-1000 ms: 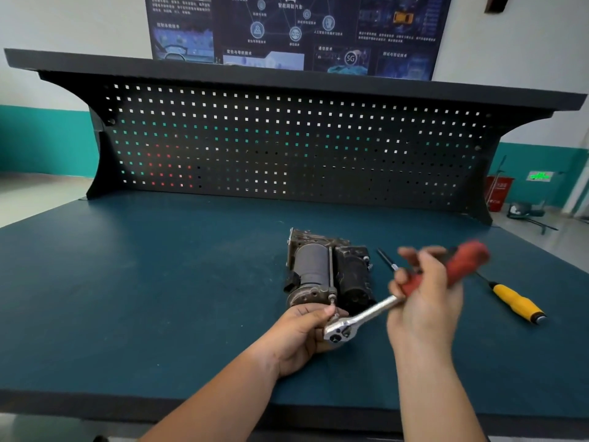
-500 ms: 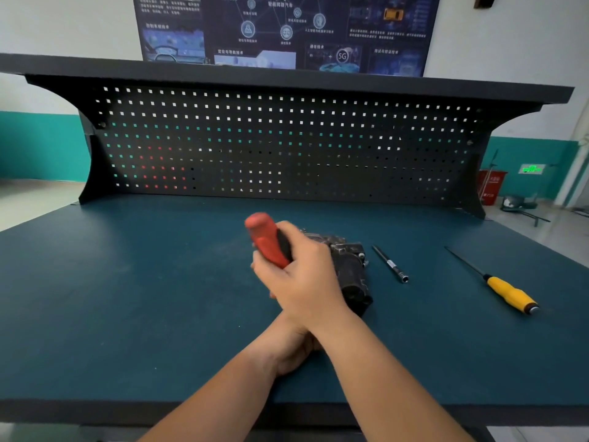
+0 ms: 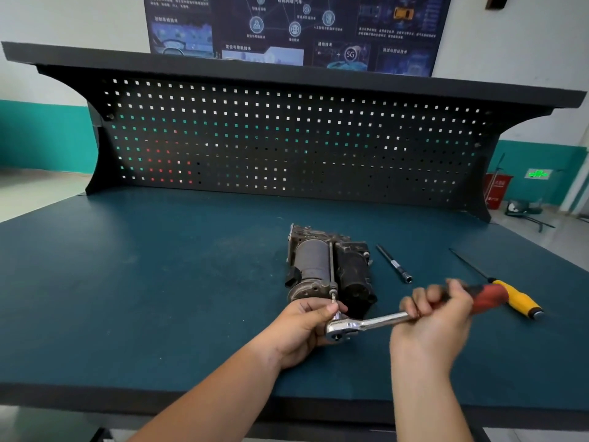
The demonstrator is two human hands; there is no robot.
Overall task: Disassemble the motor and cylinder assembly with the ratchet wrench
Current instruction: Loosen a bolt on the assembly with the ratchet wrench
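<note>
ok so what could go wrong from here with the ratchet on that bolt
The motor and cylinder assembly lies unclamped on the bench. The left hand steadies the ratchet wrench head, not the body, so a hard pull may shift it.
The slim bit on the bolt could cam out if the wrench tilts, likely pinching that hand.
The right hand grips the handle close to the yellow screwdriver and may knock it.

Left hand [image 3: 302, 330] at the head end of the wrench [image 3: 373, 323]: fingers curled round the head, thumb tip on top, bare forearm trailing back and to the left of it. Right hand [image 3: 436, 317] at the handle end, fist wrapped round the grip, knuckles up, slightly blurred, bare forearm trailing straight back. Hands apart, with the wrench shaft showing between them.
</note>
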